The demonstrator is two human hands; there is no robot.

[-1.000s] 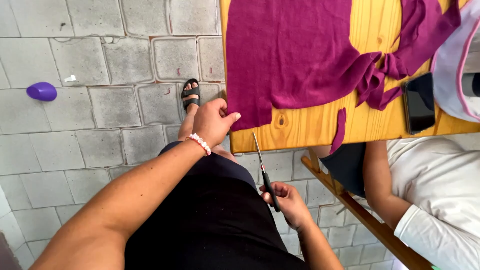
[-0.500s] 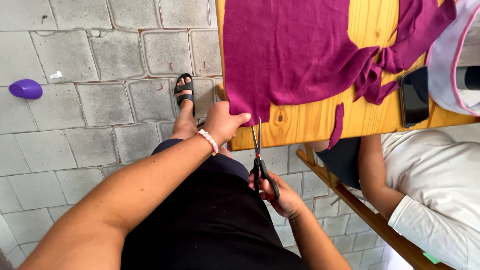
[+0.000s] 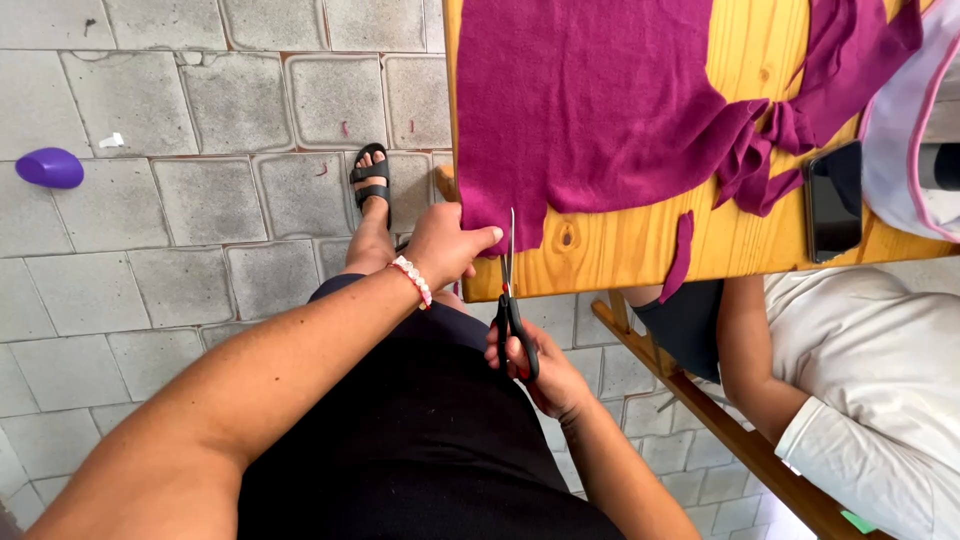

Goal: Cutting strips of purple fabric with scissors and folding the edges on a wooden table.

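Magenta cloth [image 3: 600, 110] is spread flat on the wooden surface [image 3: 620, 250], its near edge lying at the surface's front rim. That edge is pinned by the left hand [image 3: 445, 243], fingers closed on the corner of the cloth. Black-handled scissors [image 3: 512, 305] are held in the right hand [image 3: 540, 370], fingers closed through the loops; the blades are pointed up into the cloth's near edge, just beside the left thumb. Only a short slit appears entered, so the cut is judged barely begun, with most of the panel left uncut. Cut strips [image 3: 770, 160] are bunched on the right, and one strip [image 3: 680, 255] hangs over the rim. A phone [image 3: 832, 200] lies near them. A second person's arm [image 3: 745, 350] is seen below the surface.
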